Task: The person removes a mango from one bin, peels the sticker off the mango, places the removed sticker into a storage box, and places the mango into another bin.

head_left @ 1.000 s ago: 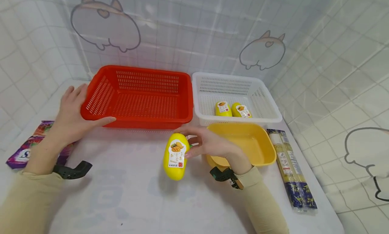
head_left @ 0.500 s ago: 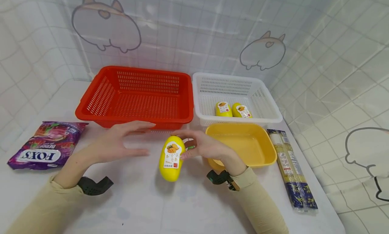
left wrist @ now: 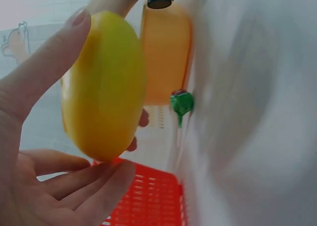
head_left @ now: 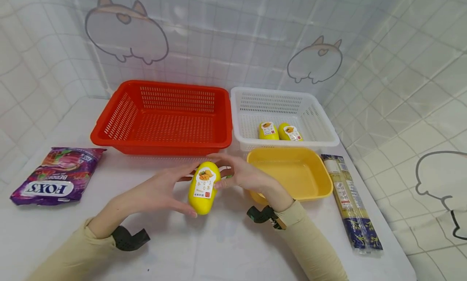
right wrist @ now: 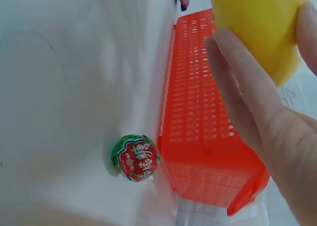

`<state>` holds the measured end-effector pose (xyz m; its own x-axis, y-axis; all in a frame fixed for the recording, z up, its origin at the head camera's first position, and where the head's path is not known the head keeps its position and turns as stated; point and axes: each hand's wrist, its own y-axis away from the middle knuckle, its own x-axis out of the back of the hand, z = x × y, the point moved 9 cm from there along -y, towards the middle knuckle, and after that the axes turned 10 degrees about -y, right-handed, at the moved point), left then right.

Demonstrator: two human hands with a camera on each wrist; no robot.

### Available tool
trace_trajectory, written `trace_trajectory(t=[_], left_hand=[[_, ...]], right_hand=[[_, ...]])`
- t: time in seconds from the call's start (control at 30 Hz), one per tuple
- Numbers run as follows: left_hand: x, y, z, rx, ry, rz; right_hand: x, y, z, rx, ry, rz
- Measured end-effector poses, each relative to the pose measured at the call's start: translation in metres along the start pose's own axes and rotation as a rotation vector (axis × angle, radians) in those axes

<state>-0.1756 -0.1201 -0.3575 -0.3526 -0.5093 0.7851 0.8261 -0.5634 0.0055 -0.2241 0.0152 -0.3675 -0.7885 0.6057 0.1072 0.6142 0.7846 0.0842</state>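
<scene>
A yellow mango-shaped pack (head_left: 202,188) with a white label is held up over the table between both hands. My right hand (head_left: 249,176) grips it from the right, the thumb on the label side and fingers behind. From the left, my left hand (head_left: 151,194) spans it, thumb at its near end and fingers at its far end; in the left wrist view thumb and fingertips meet its surface. Below the right hand lies a green-and-red wrapped lollipop (right wrist: 136,158), mostly hidden in the head view.
Behind the hands stand a red basket (head_left: 171,144) and a white basket (head_left: 310,144) with two similar yellow packs (head_left: 268,131). A yellow tub (head_left: 292,171) sits right of the right hand, beside long noodle packets (head_left: 350,204). A purple FOX'S bag (head_left: 60,175) lies left.
My left hand has left the red basket's left side and come right to the mango-shaped pack. The right hand, holding the pack, has shifted slightly left.
</scene>
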Motion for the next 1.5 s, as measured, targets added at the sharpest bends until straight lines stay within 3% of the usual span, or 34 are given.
trace_trajectory(t=[0.27, 0.5, 0.73, 0.97, 1.17, 1.5], left_hand=[[-0.009, -0.005, -0.002, 0.007, 0.027, -0.011], [-0.014, -0.006, -0.005, 0.036, -0.023, -0.033], [-0.014, -0.006, -0.01, 0.074, -0.083, -0.026], [-0.021, -0.01, -0.013, 0.055, -0.084, -0.023], [-0.027, -0.01, -0.017, 0.075, -0.159, -0.019], [-0.033, -0.01, -0.019, 0.108, -0.174, -0.024]], right_hand=[[0.0, 0.001, 0.009, -0.076, -0.036, 0.035], [-0.001, 0.002, 0.014, -0.126, -0.014, 0.05], [0.003, 0.002, 0.012, -0.109, 0.07, 0.073], [0.006, 0.007, 0.0, -0.086, 0.1, 0.123], [0.009, 0.009, -0.006, -0.062, 0.204, 0.178], [0.005, 0.007, -0.012, -0.004, 0.351, 0.215]])
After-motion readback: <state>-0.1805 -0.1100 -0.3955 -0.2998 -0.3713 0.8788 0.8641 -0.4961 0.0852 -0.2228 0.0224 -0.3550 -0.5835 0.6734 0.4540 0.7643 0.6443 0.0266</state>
